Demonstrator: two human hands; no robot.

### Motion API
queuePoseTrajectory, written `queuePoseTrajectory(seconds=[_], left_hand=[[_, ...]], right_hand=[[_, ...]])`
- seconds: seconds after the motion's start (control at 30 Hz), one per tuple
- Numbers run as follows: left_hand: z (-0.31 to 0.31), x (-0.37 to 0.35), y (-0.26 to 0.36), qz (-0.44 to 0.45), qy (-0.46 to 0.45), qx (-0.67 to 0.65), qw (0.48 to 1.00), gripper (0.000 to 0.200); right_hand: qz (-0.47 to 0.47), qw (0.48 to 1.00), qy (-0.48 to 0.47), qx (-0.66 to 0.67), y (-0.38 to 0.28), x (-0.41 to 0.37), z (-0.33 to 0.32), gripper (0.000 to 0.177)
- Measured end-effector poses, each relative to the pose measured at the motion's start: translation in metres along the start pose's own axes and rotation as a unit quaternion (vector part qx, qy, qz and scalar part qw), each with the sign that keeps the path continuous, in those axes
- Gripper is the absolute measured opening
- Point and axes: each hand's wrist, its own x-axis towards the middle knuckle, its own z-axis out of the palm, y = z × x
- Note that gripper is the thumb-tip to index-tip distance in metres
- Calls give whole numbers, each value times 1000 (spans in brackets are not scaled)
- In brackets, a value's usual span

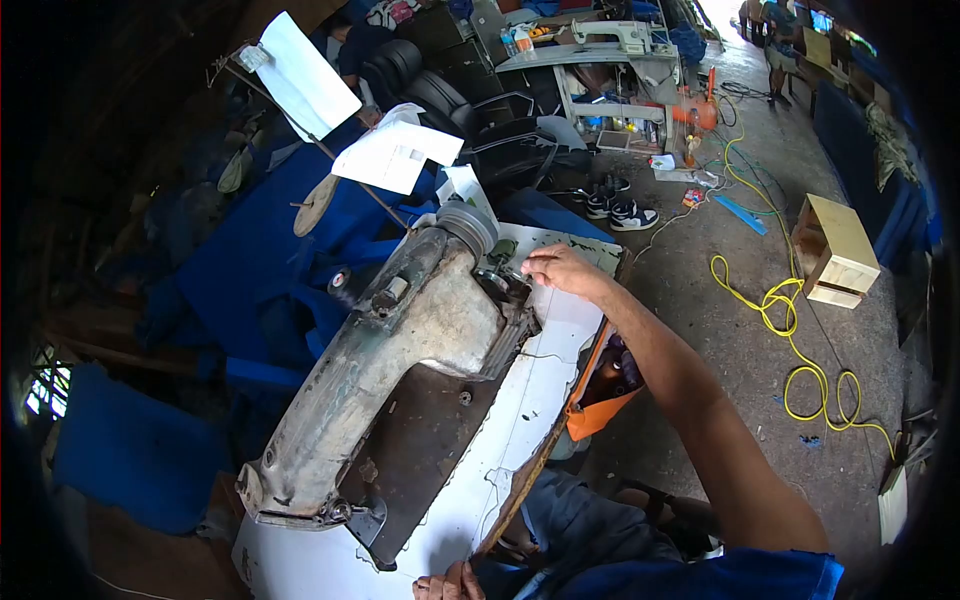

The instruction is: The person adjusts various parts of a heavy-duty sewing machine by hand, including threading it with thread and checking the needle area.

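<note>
An old, worn sewing machine lies across a white, chipped table top. My right hand is at the machine's head end, beside its metal parts; its fingers are pressed together, and what they hold, if anything, is too small to make out. At the bottom of the view my left hand rests at the table's front edge with its fingers curled; what lies under them is hidden. A grey handwheel-like round part sits at the machine's far end.
White papers hang on a rod behind the machine. An orange bag is under the table's right edge. Yellow cable and a wooden box lie on the floor. Another sewing machine stands farther back. A person is far off.
</note>
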Motion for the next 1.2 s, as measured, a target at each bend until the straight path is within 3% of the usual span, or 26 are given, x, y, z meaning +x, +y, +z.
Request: queuePoseTrajectory(seconds=[0.37, 0.47, 0.57, 0.87, 0.9, 0.93, 0.97, 1.03, 1.07, 1.1, 1.2], left_hand=[[8, -8, -6, -2, 17, 3, 1000, 20], [-2, 0, 2, -29, -50, 34, 998, 19], [1, -4, -1, -27, 19, 24, 999, 19], [-1, -6, 0, -61, -11, 1, 998, 22], [10, -30, -9, -197, 0, -123, 973, 23], [27, -72, -24, -327, 11, -243, 913, 24], [37, -96, -31, -446, 23, -355, 821, 24], [9, -63, -22, -260, 33, -148, 954, 25], [-7, -44, -15, -157, 38, -39, 986, 25], [-17, -38, -4, -249, 49, -80, 964, 23], [-42, -35, 0, -175, 16, -33, 984, 16]], right_hand=[[58, 998, -18, 10, -11, -1, -1, 26], [52, 998, -8, 36, -8, -2, -2, 26], [54, 998, -1, 27, -7, 0, -1, 24], [76, 997, -10, -6, -7, 20, -1, 19], [72, 997, -9, -14, -6, 21, 1, 21], [65, 998, -11, -7, -4, 21, 1, 22], [58, 998, -14, -1, -2, 21, 0, 24], [46, 999, -12, 20, 3, 19, -2, 25], [41, 999, -7, 35, 4, 18, -2, 24], [36, 998, -4, 49, 8, 18, -3, 22], [-35, 994, 54, 83, 19, 13, -1, 17]])
